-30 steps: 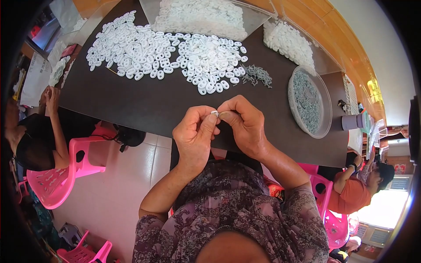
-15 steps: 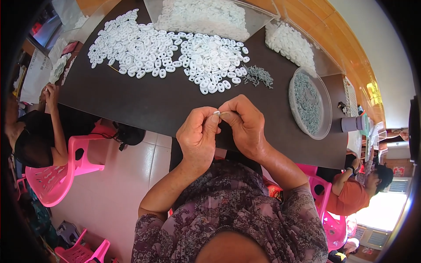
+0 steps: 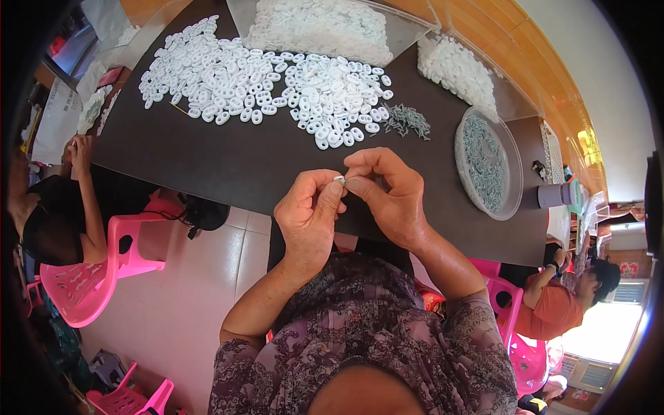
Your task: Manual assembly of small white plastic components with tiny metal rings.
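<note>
Together — left hand (image 3: 309, 220), right hand (image 3: 389, 194) — on a small white piece (image 3: 339, 180).

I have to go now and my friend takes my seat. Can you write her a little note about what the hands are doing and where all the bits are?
Left hand: pinching a small white piece at the fingertips, above the near table edge.
Right hand: fingertips pressed to the same piece; whether it also holds a metal part is too small to tell.
Loose white rings: spread in a big heap across the dark table.
Small grey metal bits: a little pile right of the heap; more fill the round clear tub.
Clear trays of white pieces stand at the far edge.
Done: cannot tell how many.
Left: the big heap looks untouched.
</note>
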{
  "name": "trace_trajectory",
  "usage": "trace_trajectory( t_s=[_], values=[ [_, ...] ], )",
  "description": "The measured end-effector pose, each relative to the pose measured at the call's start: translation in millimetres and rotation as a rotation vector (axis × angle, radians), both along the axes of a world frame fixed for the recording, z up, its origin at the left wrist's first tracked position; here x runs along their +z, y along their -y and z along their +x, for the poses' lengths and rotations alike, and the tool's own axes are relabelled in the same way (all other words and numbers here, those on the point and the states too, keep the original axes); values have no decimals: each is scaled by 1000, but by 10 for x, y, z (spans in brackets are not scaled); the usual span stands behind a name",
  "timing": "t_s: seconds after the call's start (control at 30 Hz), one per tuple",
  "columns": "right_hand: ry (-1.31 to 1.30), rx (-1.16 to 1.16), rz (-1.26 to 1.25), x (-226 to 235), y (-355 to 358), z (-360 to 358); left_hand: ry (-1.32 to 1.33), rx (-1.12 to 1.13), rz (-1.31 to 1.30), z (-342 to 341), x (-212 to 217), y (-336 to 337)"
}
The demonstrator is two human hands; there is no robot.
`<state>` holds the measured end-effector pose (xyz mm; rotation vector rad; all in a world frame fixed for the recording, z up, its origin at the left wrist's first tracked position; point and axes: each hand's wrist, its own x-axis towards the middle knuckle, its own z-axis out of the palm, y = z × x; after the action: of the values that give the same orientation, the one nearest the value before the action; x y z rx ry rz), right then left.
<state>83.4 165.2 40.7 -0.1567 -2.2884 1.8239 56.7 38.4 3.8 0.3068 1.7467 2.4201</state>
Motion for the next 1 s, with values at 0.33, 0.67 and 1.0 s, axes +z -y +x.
trace_trajectory(
  t_s=[0.33,0.67,1.0],
  values=[
    [-394,117,628,-34,-46,-113,19,-22,-18,5,-27,34],
    [-5,102,39,-30,-60,-44,165,-81,122,-68,14,76],
    [-152,69,337,-124,-44,-80,136,-72,70,-27,17,35]
  ],
)
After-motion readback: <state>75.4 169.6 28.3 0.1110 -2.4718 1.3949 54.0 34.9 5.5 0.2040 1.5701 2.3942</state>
